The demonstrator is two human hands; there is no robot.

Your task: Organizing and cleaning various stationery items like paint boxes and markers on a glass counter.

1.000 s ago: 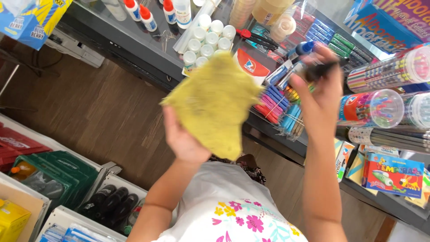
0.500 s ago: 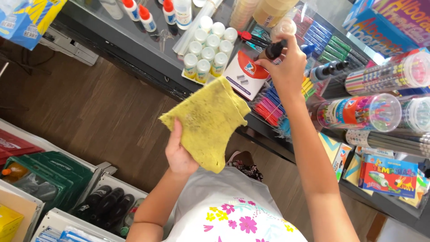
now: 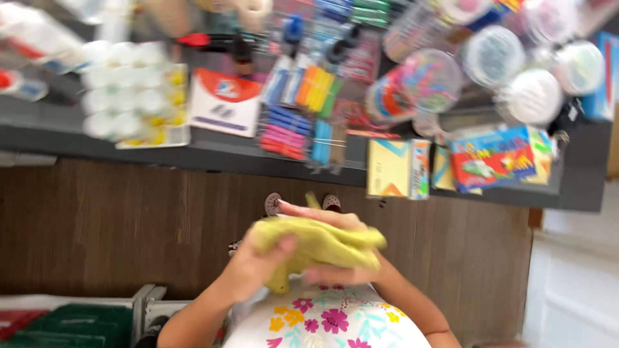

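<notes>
below the dark desk (image 3: 213,151), close to the person's flowered top (image 3: 325,322), both hands hold a yellow cloth (image 3: 316,248) bunched between them. the left hand (image 3: 255,267) grips the near side, its thumb pressed over the top of the fabric and its fingers hidden underneath; the right hand (image 3: 335,245) lies along the far side, fingers stretched across the upper edge and the lower edge, so the cloth is squeezed between the two hands and not hanging loose. neither hand is spread free: both are closed on the fabric. the picture is blurred by motion, so the exact folds cannot be told. up on the desk, well apart from the hands, lie a tray of small white bottles (image 3: 132,93), a red and white card pack (image 3: 225,100), bundles of coloured pens (image 3: 306,109) and a colourful box (image 3: 493,154); round clear tubs (image 3: 509,71) stand at the far right. to gather the cloth well, i judge it best to keep it tight between both palms, tuck the loose tail that droops under the left hand, and hold it low and away from the desk edge, so that no corner brushes the pens or bottles and knocks them over.
</notes>
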